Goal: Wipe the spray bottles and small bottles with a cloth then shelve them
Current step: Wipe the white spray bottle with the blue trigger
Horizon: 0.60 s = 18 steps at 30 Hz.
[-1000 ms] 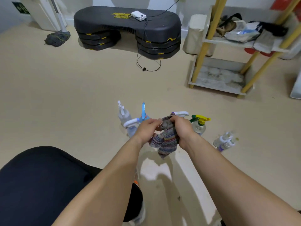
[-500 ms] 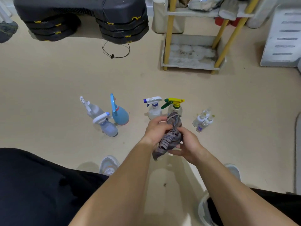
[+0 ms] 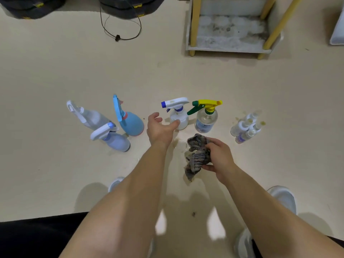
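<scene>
I am bent over the floor (image 3: 55,71), and all the bottles stand on it in a row in front of me. The one I want is the white spray bottle (image 3: 179,119) with the blue tip. It stands straight up, so its long way runs up and down. Its spray head points off to my left. It is just ahead of my left hand (image 3: 159,129) and a little to the right of it, so that hand is the near one.

My left arm is stretched out and the hand is low, with the palm turned toward the bottle. Its fingers (image 3: 155,116) are spread apart and hold nothing. My thumb is right by the bottle's side, but I cannot tell if it touches.

My right hand (image 3: 220,157) is closer to me, on the near side of the bottle with the yellow and green trigger (image 3: 205,118). Its fingers are curled tight on the striped cloth (image 3: 196,157), which hangs in a bunch.

I think the next thing is to close my left fingers round the white bottle's body, under the spray head, and bring it to the cloth. The yellow and green one stands just beside it, so I should come in from the left and not bump it. The small bottles (image 3: 245,127) sit in a clump farther right. The shelf (image 3: 229,48) is at the far right of the floor, well apart.
</scene>
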Motion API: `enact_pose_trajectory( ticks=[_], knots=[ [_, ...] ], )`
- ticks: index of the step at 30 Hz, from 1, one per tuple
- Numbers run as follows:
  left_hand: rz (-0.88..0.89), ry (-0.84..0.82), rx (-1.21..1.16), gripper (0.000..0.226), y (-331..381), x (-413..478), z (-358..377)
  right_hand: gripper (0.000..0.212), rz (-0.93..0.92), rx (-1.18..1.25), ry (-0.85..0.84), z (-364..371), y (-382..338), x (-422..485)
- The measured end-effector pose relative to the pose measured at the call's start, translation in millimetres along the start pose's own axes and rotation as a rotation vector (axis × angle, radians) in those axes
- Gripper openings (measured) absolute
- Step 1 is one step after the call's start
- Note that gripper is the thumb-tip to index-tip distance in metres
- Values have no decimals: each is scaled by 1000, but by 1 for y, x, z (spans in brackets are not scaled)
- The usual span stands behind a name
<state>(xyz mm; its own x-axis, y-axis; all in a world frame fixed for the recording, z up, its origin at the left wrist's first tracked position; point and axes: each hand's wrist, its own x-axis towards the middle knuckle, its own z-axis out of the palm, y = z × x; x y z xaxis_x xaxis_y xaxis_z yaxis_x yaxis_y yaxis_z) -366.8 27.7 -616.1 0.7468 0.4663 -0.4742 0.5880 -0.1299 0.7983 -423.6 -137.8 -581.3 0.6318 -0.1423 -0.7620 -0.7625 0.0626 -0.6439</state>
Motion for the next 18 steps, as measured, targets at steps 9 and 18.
enact_pose_trajectory(
  ticks=[9, 18],
  knots=[
    [144, -257, 3, 44, 14, 46, 3, 31, 73, -83, -32, 14, 16, 28],
    [191, -198, 69, 32, 20, 49, 8, 31, 67, -135, -109, 16, -1, 11]
  ],
)
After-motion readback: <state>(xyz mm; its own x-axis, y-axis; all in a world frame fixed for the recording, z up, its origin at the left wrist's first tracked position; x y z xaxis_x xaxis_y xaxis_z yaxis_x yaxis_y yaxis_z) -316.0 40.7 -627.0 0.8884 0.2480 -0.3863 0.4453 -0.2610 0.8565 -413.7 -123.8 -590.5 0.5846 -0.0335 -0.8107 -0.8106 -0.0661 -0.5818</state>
